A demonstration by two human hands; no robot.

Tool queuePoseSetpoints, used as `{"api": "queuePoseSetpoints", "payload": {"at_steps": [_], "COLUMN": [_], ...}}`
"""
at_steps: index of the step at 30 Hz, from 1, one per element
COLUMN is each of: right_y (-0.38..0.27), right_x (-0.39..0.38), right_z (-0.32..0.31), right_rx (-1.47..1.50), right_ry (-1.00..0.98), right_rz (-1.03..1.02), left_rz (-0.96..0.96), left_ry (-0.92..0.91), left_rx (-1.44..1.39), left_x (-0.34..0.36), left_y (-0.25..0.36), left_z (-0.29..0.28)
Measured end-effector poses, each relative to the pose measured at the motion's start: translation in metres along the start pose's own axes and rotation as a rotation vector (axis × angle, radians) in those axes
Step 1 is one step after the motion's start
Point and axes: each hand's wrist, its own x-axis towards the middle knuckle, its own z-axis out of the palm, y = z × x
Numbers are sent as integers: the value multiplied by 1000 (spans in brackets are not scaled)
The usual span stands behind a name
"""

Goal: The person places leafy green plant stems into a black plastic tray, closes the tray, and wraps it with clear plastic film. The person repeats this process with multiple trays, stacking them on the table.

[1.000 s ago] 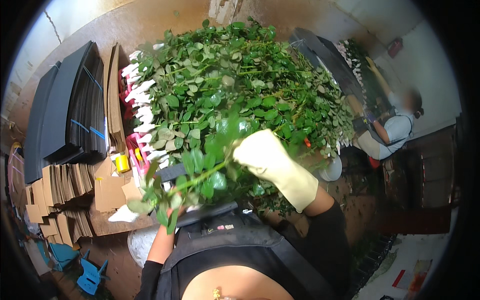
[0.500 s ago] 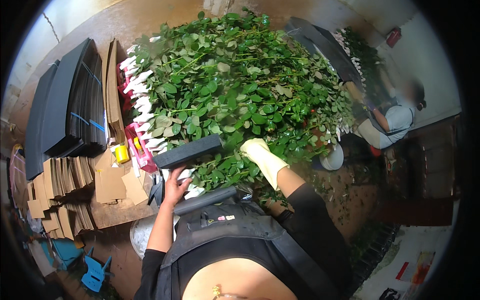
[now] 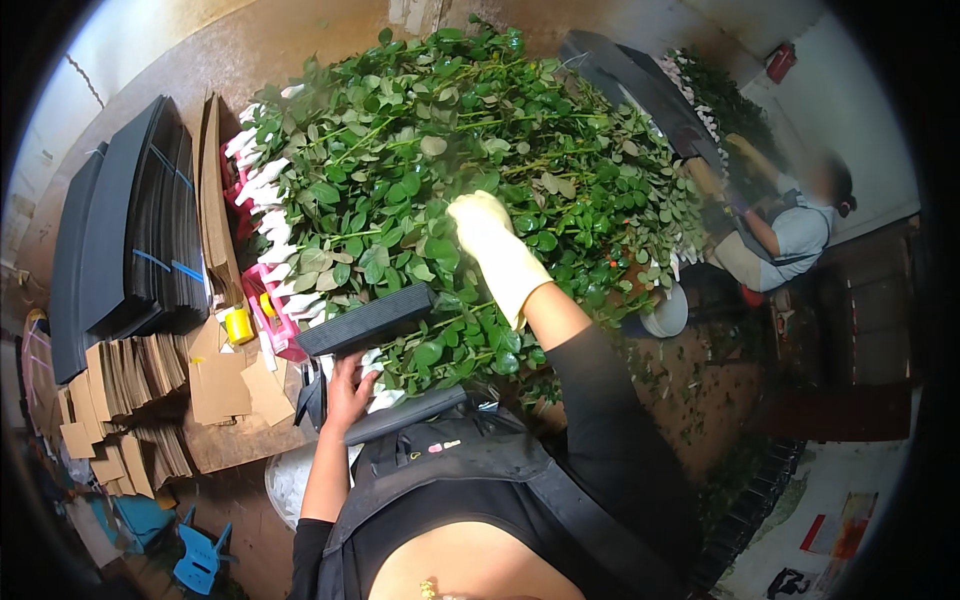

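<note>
A big heap of leafy rose stems (image 3: 400, 190) covers the table before me, with white-sleeved heads (image 3: 270, 195) along its left side. My right hand (image 3: 485, 225), in a cream rubber glove, is over the middle of the heap with its fingers curled closed among the leaves. What they hold, if anything, is hidden. My left hand (image 3: 348, 395) is bare and rests at the near left, touching white-sleeved heads; its thumb stands apart from the fingers. Just beyond its fingertips lies a dark ribbed block (image 3: 367, 320), on top of the nearest stems.
Stacks of dark board (image 3: 110, 230) and brown cardboard (image 3: 220, 385) fill the left side, by a yellow roll (image 3: 239, 326) and a pink rack (image 3: 280, 330). A dark roll (image 3: 408, 416) lies along the near edge. At the right are a white bucket (image 3: 667, 312) and a co-worker (image 3: 795, 235).
My right hand has moved away from me and left, farther over the heap. My left hand stays by the white-sleeved heads. The co-worker's gloved hand now shows over the flowers at the far right.
</note>
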Motion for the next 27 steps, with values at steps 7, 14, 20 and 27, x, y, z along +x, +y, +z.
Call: {"api": "queuePoseSetpoints", "payload": {"at_steps": [7, 14, 20, 27], "right_y": [8, -21, -35, -10], "right_x": [-28, -12, 14, -106], "right_z": [-81, -37, 14, -34], "right_rx": [305, 184, 93, 136], "right_ry": [322, 282, 238, 153], "right_rz": [-69, -274, -178, -378], "left_rz": [-175, -200, -95, -131], "left_ry": [65, 121, 154, 134], "left_rx": [-73, -151, -109, -174], "left_x": [8, 8, 11, 4], "left_y": [-7, -14, -14, -4], "left_z": [5, 16, 16, 14]}}
